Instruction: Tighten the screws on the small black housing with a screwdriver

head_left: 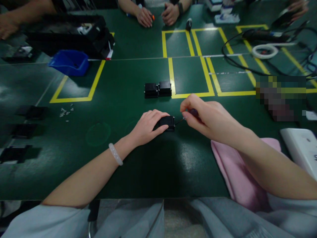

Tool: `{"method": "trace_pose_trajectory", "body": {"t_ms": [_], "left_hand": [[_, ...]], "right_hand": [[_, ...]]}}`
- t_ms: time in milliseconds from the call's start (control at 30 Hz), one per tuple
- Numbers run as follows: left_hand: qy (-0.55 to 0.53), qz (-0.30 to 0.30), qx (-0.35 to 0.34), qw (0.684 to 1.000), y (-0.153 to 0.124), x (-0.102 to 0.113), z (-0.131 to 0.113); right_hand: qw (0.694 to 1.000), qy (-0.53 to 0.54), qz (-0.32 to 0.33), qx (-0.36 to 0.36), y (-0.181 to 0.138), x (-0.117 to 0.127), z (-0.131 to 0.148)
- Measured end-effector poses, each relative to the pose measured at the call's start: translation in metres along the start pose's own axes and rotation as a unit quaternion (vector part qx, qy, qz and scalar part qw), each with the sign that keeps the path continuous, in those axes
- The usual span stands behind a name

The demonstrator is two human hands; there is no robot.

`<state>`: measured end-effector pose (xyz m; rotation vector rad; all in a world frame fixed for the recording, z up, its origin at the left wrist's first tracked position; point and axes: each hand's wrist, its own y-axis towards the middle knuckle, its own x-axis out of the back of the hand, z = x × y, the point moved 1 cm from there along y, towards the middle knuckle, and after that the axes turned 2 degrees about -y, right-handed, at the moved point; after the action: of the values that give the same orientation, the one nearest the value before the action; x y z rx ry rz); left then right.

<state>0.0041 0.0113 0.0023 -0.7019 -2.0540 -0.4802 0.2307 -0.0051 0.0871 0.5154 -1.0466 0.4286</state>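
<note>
Under my left hand point(151, 127) a small black box-shaped part point(167, 123) lies on the green table, gripped between thumb and fingers. Its right end, with small metal bits at the corners, sticks out past my fingertips. My right hand point(204, 115) is closed around a screwdriver point(179, 122), whose thin dark shaft points left at that end of the part. Most of the handle is hidden in my fingers. Just beyond my hands stand two similar black boxes point(158, 90) side by side. Small silver screws point(65, 111) are scattered to the left.
A blue bin point(70, 62) stands by stacked black trays point(66, 36) at the back left. More black parts point(23, 130) lie far left. At right are a pink cloth point(228, 162), a white object point(300, 145) and cables point(235, 62). Other people's hands point(158, 16) rest across the table.
</note>
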Motion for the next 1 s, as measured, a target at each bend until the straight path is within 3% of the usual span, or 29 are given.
{"method": "trace_pose_trajectory", "body": {"t_ms": [233, 367, 1000], "left_hand": [[-0.012, 0.001, 0.003, 1.0, 0.0001, 0.0002, -0.0001], [-0.003, -0.004, -0.006, 1.0, -0.0001, -0.0006, 0.0005], [-0.009, -0.006, -0.005, 1.0, 0.0, -0.0002, 0.0002]], "right_hand": [[1.0, -0.008, 0.012, 0.001, 0.0009, -0.0004, -0.0002], [1.0, -0.004, -0.012, -0.003, -0.0001, -0.001, -0.0011], [0.999, -0.031, 0.022, -0.015, 0.0001, 0.001, 0.0008]]}}
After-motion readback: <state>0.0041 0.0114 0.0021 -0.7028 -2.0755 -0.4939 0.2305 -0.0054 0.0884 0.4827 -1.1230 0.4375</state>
